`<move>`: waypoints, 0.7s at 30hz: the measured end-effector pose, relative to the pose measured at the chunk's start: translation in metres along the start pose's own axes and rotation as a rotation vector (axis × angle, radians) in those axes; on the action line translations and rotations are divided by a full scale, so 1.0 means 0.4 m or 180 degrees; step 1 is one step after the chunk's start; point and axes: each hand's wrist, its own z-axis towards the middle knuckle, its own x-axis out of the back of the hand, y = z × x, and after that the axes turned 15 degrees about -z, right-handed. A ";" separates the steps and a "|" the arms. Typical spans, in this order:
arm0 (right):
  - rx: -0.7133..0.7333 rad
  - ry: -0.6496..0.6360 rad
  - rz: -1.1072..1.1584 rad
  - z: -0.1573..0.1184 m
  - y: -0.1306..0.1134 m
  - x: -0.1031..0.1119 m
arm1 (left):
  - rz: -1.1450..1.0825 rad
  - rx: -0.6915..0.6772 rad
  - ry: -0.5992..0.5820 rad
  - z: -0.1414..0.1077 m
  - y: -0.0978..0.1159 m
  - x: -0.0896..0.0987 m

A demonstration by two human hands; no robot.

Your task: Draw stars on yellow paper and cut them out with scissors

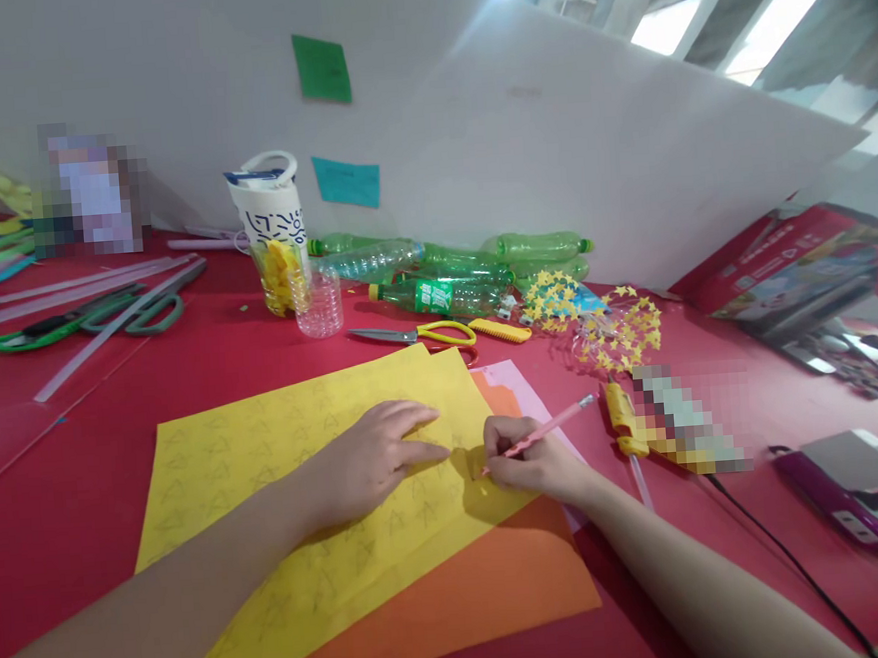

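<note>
My right hand grips a pink pencil, its tip down on the yellow paper. Rows of pencilled stars cover much of that sheet. My left hand lies flat on the yellow paper, fingers spread toward the pencil tip. Part of the drawn rows is hidden under my left hand and forearm. Beneath the yellow paper, an orange sheet sticks out at the front and right, and a pink sheet shows at the right.
Behind the paper lie scissors with yellow handles, a yellow cutter and several green plastic bottles. A white patterned cup stands behind a clear cut bottle piece. To the right are yellow star decorations, a glue gun and a power strip.
</note>
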 end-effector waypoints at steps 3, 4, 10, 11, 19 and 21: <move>-0.0042 0.0031 0.0000 0.000 -0.004 -0.003 | -0.0030 -0.0035 0.0020 0.000 0.004 0.002; -0.0080 0.0045 0.0049 0.000 -0.005 -0.005 | -0.0030 -0.0053 0.0020 -0.001 0.005 0.002; -0.0171 0.0229 0.0078 0.003 -0.012 -0.014 | 0.0146 -0.0144 -0.0056 0.000 0.015 0.002; -0.0183 0.0259 0.0050 0.003 -0.013 -0.014 | 0.0160 -0.0148 -0.0052 0.000 0.017 0.001; -0.0259 0.0356 -0.0027 0.008 -0.020 -0.015 | 0.0125 -0.0160 -0.0010 0.000 0.020 0.002; -0.0243 0.0358 -0.0061 0.010 -0.020 -0.014 | 0.0137 -0.0137 -0.0019 0.000 0.020 0.002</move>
